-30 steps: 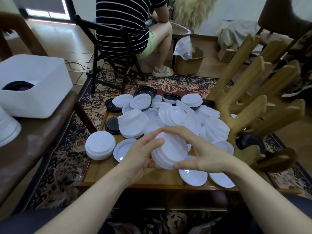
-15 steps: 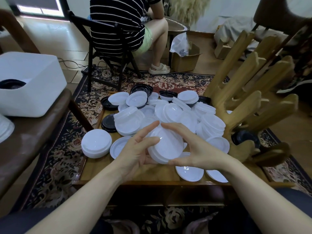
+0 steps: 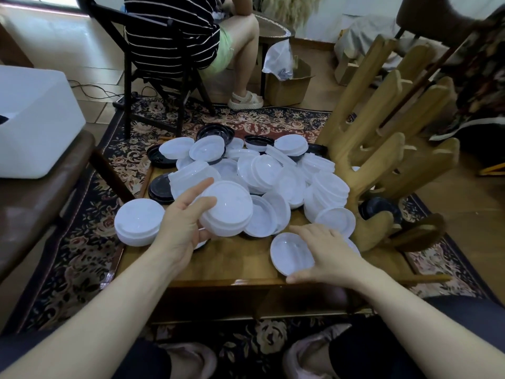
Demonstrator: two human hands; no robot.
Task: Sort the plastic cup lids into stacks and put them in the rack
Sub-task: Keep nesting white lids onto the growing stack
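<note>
My left hand (image 3: pixel 181 222) grips a stack of white lids (image 3: pixel 228 207) just above the low wooden table (image 3: pixel 235 261). My right hand (image 3: pixel 332 254) lies with spread fingers over a single white lid (image 3: pixel 289 253) flat near the table's front edge, thumb at its near rim. A heap of white lids (image 3: pixel 273 170) with a few black lids (image 3: pixel 161 188) fills the table's middle and back. A finished white stack (image 3: pixel 138 221) stands at the left edge. The wooden rack (image 3: pixel 382 149) with slanted arms rises at the right, a black lid (image 3: pixel 378 207) in its base.
A white bin (image 3: pixel 32 124) sits on a dark bench (image 3: pixel 35 203) at the left. A person in a striped top sits on a black chair (image 3: pixel 153 61) behind the table. A cardboard box (image 3: pixel 289 83) stands on the floor beyond, and a patterned rug (image 3: pixel 82 258) lies underneath.
My right hand has let go of the stack and dropped to the single lid near the front edge. My left hand alone now holds the stack, shifted slightly left.
</note>
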